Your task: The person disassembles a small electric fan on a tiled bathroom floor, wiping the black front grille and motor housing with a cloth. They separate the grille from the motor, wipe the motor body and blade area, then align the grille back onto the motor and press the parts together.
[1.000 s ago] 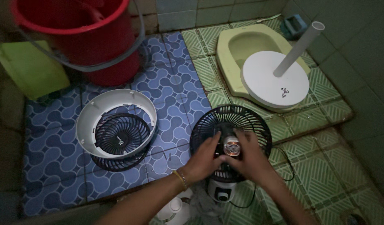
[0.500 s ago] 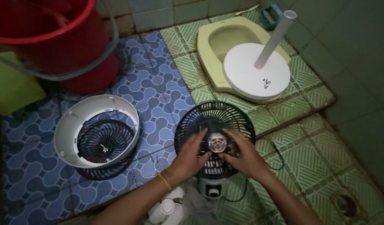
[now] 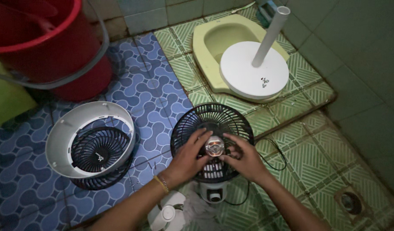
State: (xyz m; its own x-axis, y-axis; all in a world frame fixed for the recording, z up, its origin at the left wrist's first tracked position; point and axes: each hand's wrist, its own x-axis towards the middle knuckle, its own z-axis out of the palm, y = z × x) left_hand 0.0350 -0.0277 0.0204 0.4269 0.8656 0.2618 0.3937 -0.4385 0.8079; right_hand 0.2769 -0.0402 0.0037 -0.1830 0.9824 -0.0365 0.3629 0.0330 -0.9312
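Note:
A black rear fan grille (image 3: 214, 117) on a white fan body (image 3: 213, 191) stands on the tiled floor in front of me. At its centre is the shiny motor hub (image 3: 214, 146). My left hand (image 3: 189, 157), with a thin bracelet at the wrist, rests on the grille with its fingers touching the hub's left side. My right hand (image 3: 243, 159) grips the hub's right side with fingertips. Both hands hold the hub between them.
A white fan ring with a black front grille (image 3: 94, 147) lies at the left. A red bucket (image 3: 56, 47) stands at the back left. A white round fan base with pole (image 3: 254, 70) rests on a yellow squat toilet (image 3: 210, 38). A floor drain (image 3: 351, 202) is at right.
The view has shifted, so everything sits a little differently in frame. Both hands remain on the fan's hub, with fingers slightly repositioned around it.

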